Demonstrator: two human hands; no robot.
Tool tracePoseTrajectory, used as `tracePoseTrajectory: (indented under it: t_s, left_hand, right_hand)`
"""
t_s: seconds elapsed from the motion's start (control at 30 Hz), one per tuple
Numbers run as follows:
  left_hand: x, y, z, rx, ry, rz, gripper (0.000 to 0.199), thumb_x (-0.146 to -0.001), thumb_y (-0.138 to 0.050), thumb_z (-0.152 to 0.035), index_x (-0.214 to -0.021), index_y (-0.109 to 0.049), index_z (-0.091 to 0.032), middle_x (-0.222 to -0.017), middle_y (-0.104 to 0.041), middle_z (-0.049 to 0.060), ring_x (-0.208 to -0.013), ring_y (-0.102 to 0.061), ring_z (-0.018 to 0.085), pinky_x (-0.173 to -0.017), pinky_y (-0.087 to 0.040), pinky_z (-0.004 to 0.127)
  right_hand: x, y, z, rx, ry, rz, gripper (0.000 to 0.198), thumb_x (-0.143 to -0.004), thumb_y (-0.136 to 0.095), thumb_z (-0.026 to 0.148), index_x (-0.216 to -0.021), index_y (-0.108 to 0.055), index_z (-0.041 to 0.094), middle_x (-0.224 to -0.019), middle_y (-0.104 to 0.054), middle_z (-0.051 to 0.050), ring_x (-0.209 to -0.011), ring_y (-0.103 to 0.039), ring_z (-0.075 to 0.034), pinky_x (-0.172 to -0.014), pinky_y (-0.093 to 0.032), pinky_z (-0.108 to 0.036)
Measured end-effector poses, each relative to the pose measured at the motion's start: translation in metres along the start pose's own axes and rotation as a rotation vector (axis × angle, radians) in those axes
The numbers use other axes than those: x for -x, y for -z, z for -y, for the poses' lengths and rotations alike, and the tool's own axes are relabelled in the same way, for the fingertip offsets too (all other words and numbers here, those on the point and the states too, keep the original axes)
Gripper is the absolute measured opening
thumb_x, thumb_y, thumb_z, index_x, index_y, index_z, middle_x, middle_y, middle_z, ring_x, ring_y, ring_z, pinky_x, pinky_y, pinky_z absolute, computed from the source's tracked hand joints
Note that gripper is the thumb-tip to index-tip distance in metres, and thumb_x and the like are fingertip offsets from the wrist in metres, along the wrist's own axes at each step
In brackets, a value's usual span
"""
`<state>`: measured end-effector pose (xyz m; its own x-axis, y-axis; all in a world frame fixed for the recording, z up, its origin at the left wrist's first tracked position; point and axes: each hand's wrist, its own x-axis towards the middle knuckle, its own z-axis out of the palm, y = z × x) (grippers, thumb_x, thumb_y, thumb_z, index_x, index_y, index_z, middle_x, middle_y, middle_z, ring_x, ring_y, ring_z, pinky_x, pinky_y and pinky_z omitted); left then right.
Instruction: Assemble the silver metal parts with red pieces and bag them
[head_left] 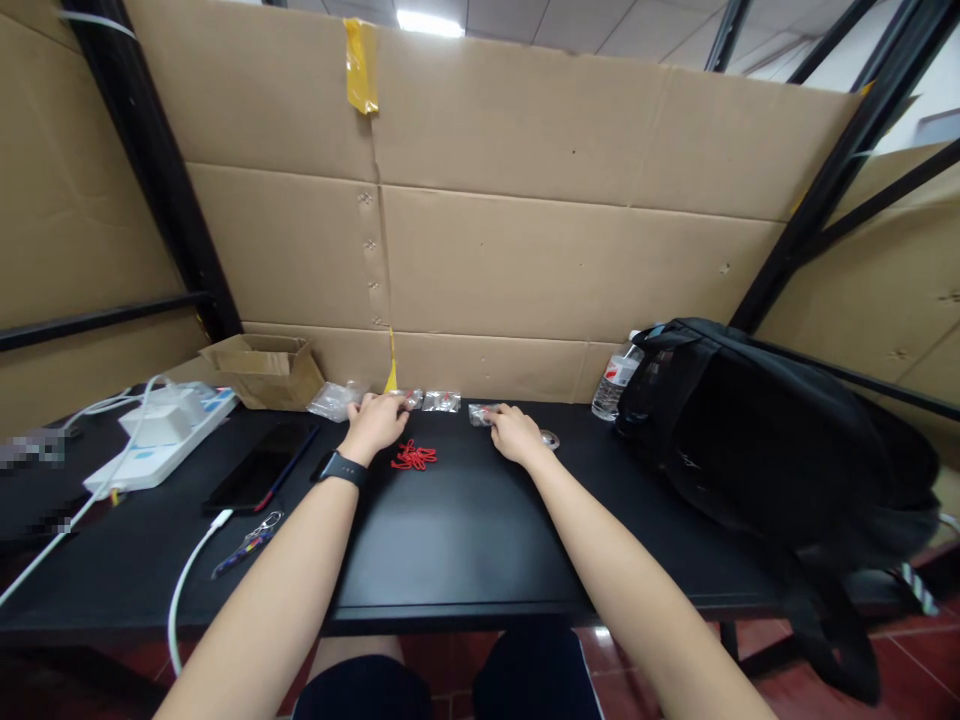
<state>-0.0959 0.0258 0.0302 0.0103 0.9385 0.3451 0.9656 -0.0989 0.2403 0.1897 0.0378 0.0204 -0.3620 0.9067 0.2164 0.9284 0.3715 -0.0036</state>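
Observation:
My left hand, with a dark watch on its wrist, reaches to the back of the black table. Its fingers are closed at the edge of a small clear plastic packet with something red inside. To the right, my right hand pinches another small clear packet, lying close to the tabletop. Between the hands a third clear packet lies flat. A knotted red cord rests on the table just in front of my left hand. The fingertips of both hands are partly hidden.
Left: crumpled clear plastic, an open paper bag, a white power strip, a phone, a pen and a keychain. Right: a tape roll, a water bottle and a black backpack. Cardboard walls the back.

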Motion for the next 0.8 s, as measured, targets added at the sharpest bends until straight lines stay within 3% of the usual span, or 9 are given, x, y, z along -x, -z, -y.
tracePoseTrajectory:
  t_s: [0.13, 0.27, 0.47, 0.67, 0.8]
  left_hand:
    - [-0.004, 0.000, 0.010, 0.003, 0.019, 0.075, 0.024, -0.087, -0.055, -0.034, -0.102, -0.073, -0.031, -0.117, -0.072, 0.005, -0.118, -0.054, 0.037, -0.094, -0.036, 0.053]
    - [-0.004, 0.003, 0.012, 0.042, -0.037, 0.222, 0.020, -0.084, -0.059, -0.033, -0.097, -0.075, -0.032, -0.109, -0.075, 0.003, -0.111, -0.062, 0.030, -0.097, -0.039, 0.047]
    - [-0.002, 0.011, 0.018, 0.165, -0.180, 0.413, 0.024, -0.081, -0.062, -0.036, -0.102, -0.074, -0.032, -0.105, -0.077, 0.001, -0.099, -0.068, 0.024, -0.090, -0.046, 0.035]
    - [-0.001, 0.017, 0.018, 0.074, -0.121, 0.403, 0.020, -0.078, -0.062, -0.040, -0.088, -0.076, -0.029, -0.098, -0.077, 0.004, -0.094, -0.068, 0.026, -0.087, -0.046, 0.037]
    - [0.000, 0.018, 0.012, 0.026, -0.063, 0.418, 0.022, -0.077, -0.063, -0.046, -0.081, -0.076, -0.028, -0.095, -0.078, 0.005, -0.093, -0.068, 0.028, -0.087, -0.044, 0.039]
  right_hand:
    - [-0.008, -0.008, 0.002, -0.002, 0.008, -0.028, 0.048, -0.097, -0.042, 0.028, -0.144, -0.048, 0.025, -0.143, -0.052, -0.011, -0.124, -0.047, -0.029, -0.095, -0.043, -0.042]
    - [-0.010, -0.013, 0.004, -0.013, 0.007, -0.025, 0.046, -0.099, -0.039, 0.035, -0.140, -0.052, 0.020, -0.146, -0.050, -0.013, -0.128, -0.042, -0.031, -0.102, -0.037, -0.047]
    - [-0.012, -0.017, 0.005, -0.134, 0.008, 0.078, 0.055, -0.100, -0.035, 0.050, -0.150, -0.039, 0.027, -0.162, -0.030, -0.009, -0.135, -0.034, -0.036, -0.104, -0.031, -0.056]
    - [-0.011, -0.017, 0.005, -0.164, 0.019, 0.030, 0.050, -0.101, -0.036, 0.050, -0.136, -0.054, 0.021, -0.151, -0.043, -0.015, -0.130, -0.039, -0.035, -0.102, -0.032, -0.056]
    - [-0.009, -0.012, 0.007, -0.189, 0.055, 0.065, 0.050, -0.100, -0.037, 0.051, -0.142, -0.049, 0.025, -0.154, -0.041, -0.013, -0.130, -0.039, -0.034, -0.102, -0.031, -0.056]
